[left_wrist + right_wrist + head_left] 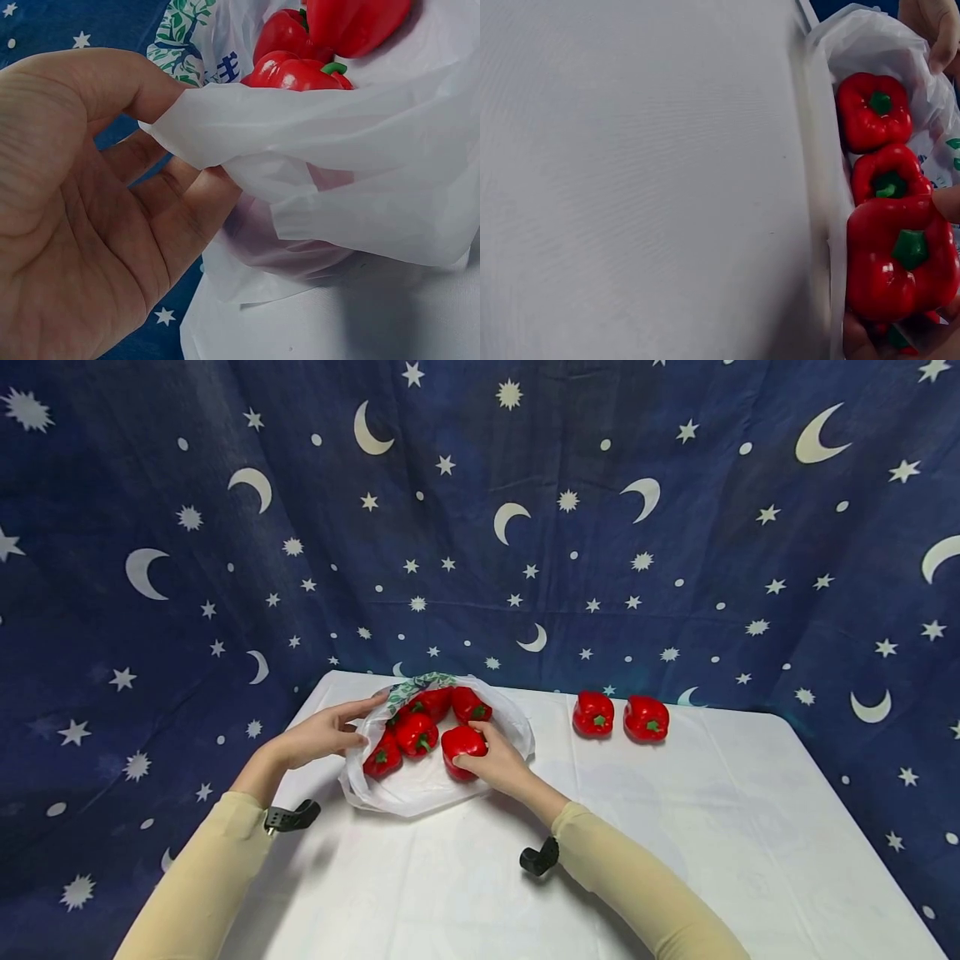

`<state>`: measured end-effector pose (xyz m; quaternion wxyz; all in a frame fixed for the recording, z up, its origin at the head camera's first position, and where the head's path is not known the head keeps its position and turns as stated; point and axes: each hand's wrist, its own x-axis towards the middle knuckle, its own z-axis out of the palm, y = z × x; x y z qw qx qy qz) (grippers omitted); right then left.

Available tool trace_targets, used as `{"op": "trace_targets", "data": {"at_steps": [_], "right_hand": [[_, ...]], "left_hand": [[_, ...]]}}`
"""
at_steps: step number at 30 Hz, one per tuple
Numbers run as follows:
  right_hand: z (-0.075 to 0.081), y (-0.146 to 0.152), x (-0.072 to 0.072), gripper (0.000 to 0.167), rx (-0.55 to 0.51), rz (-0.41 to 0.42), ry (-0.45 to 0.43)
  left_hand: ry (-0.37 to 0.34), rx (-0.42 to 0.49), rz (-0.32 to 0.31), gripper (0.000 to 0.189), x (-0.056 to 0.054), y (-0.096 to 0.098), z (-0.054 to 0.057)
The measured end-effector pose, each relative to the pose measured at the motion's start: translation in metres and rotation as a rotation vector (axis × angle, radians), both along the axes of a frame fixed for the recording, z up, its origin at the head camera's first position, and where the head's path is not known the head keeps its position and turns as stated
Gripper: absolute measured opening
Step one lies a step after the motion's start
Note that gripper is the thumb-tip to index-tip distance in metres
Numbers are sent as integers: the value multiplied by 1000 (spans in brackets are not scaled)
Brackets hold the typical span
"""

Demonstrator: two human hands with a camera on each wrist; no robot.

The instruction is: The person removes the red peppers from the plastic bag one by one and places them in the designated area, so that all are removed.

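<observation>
A white plastic bag [405, 797] with a green leaf print lies on its side, its mouth towards me. My left hand [318, 737] pinches the left edge of the bag [322, 135] between thumb and fingers, holding it up. Inside the mouth, my right hand [501, 762] grips a red bell pepper [459, 745] with a green stem [910, 249]. Several other red bell peppers [415, 733] lie deeper in the bag, to the left of and behind the held one. In the left wrist view, some peppers show only dimly through the plastic.
Two more red bell peppers [592, 714] [647, 719] stand side by side near the back edge, right of the bag. A white cloth covers the table [420, 893]. A dark blue curtain [465, 568] with moons and stars hangs behind it and at the sides.
</observation>
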<state>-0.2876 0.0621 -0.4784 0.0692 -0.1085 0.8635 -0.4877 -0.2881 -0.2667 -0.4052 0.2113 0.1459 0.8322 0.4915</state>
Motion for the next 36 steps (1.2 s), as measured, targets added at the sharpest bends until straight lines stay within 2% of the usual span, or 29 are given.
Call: {"op": "trace_targets", "data": {"at_steps": [7, 14, 21, 28, 36], "right_hand": [[-6, 0, 2, 90, 13, 26, 23], [-12, -1, 4, 101, 60, 67, 144], [-19, -5, 10, 96, 139, 37, 242], [-23, -8, 13, 92, 153, -3, 256], [-24, -7, 11, 88, 140, -3, 261]], "left_hand": [[9, -6, -13, 77, -2, 0, 1], [11, -3, -14, 76, -5, 0, 4], [10, -4, -14, 75, -2, 1, 3], [10, -19, -9, 75, -2, 2, 2], [6, -5, -11, 76, -2, 3, 0]]}}
